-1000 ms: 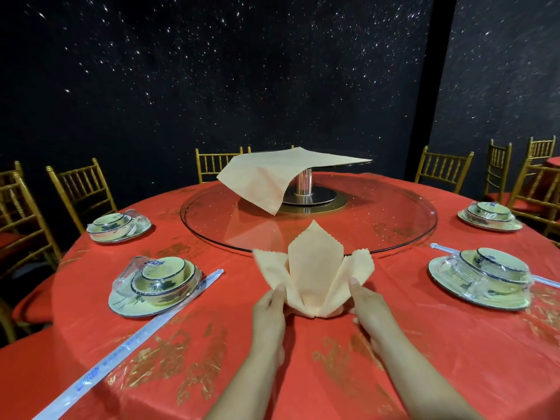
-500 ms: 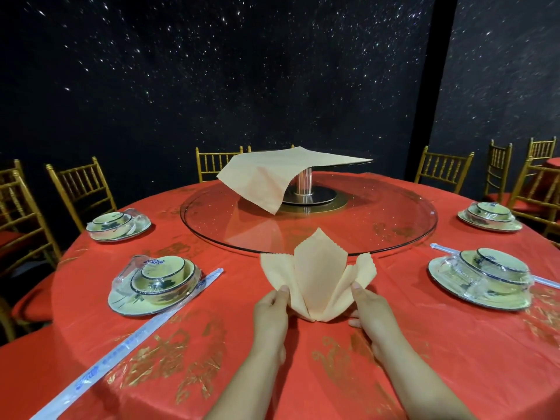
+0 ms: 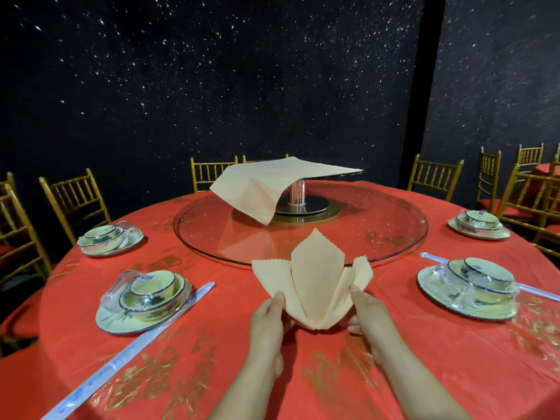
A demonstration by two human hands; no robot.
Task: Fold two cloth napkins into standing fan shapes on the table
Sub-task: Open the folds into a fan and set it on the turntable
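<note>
Head view. Folded napkin (image 3: 313, 280): peach cloth, upright on the red worktop (image 3: 424, 374), just in front of the glass turntable (image 3: 378, 234); one tall centre point, a lower flap on each side. Left hand (image 3: 268, 322): grips the base by the left flap, thumb on the cloth. Right hand (image 3: 368, 313): grips the base by the right flap, thumb likewise. Second napkin (image 3: 266, 189): unfolded, draped over the raised stand (image 3: 297, 192) at the turntable's centre, one corner hanging.
</note>
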